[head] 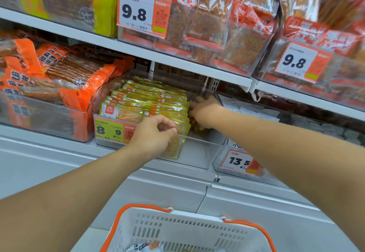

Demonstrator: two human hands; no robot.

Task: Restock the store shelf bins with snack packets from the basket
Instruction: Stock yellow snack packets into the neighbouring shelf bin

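Yellow snack packets [146, 103] fill most of our clear bin [197, 143]. Our left hand [154, 133] pinches the front packet; our right hand [203, 109] reaches into the side gap, grip unclear. The basket [187, 230] below shows at least one more packet.

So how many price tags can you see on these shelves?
4: top-shelf middle 9.8 tag, top-shelf right 9.8 tag, yellow-packet bin tag, lower-right 13.5 tag. Others may be hidden.
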